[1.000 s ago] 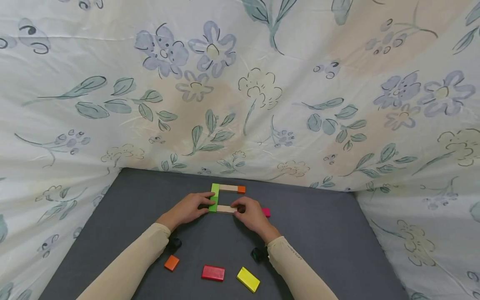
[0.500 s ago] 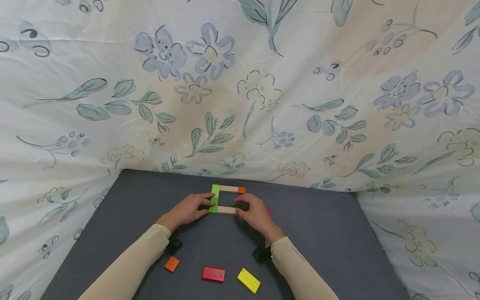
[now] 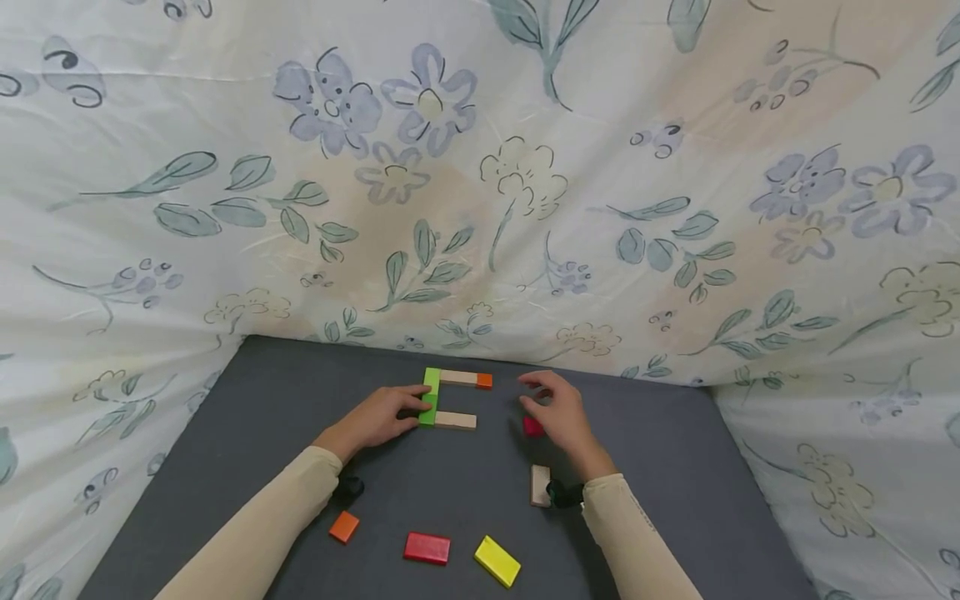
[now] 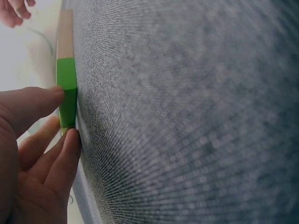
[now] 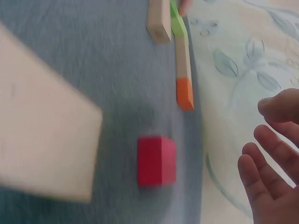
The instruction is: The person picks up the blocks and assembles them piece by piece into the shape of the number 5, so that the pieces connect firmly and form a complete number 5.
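Observation:
My left hand point(image 3: 378, 419) rests its fingertips against a column of green blocks point(image 3: 430, 397). In the left wrist view its thumb and straight fingers touch the green block point(image 4: 67, 93). Two plain wooden blocks extend rightward from the green column: the far one point(image 3: 458, 377) ends at a small orange block point(image 3: 484, 381), and the near one point(image 3: 456, 420) has a free right end. My right hand point(image 3: 558, 412) hovers with loosely spread fingers and nothing in them. Under it sits a red block point(image 5: 155, 161), partly hidden in the head view.
Beside the right wrist lies another wooden block point(image 3: 539, 486). Nearer to me are an orange block point(image 3: 344, 527), a red rectangular block point(image 3: 427, 548) and a yellow block point(image 3: 497, 562). A floral cloth point(image 3: 480, 208) rises behind the dark grey tabletop point(image 3: 645, 467).
My right hand has let go of the near wooden block and moved right, over the red block. The wooden block by the right wrist now shows. My left hand stays in place.

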Motion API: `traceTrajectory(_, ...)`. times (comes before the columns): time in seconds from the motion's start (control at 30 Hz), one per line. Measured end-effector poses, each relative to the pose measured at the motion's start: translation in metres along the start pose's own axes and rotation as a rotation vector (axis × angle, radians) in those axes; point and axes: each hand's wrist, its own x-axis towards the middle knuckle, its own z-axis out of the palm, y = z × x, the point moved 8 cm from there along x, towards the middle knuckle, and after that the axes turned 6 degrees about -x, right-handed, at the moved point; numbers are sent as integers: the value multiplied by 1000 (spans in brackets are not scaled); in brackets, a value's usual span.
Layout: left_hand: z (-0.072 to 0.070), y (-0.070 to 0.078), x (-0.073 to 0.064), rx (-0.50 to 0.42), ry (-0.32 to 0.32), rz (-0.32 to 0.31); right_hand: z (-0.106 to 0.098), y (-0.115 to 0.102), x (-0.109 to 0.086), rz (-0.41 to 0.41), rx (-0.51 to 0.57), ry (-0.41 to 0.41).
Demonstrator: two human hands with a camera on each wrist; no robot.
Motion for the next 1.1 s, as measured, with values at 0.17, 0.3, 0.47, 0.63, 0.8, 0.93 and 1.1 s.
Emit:
traceTrajectory(0.17, -1, 1, 1, 0, 2, 1, -18, 12, -4, 6, -10, 26)
traceTrajectory(0.3, -1, 2, 1, 2, 0, 0, -26, 24, -10, 40, -46, 35)
traceTrajectory(0.47, -1, 2, 2, 4, -3, -9, -30, 39, -19, 86, -53, 25)
traceTrajectory(0.63, -1, 2, 2, 12, -7, -10, -30, 50, -26, 122, -24, 13)
traceTrajectory(0.8, -2, 2, 0, 0, -7, -11, -23, 59, -31, 159, 3, -14)
traceTrajectory(0.93, -1, 2, -1, -8, -7, -10, -17, 64, -36, 169, 13, -28)
traceTrajectory(1.1, -1, 3, 0, 12, -2, 9, -12, 65, -41, 182, 16, -36)
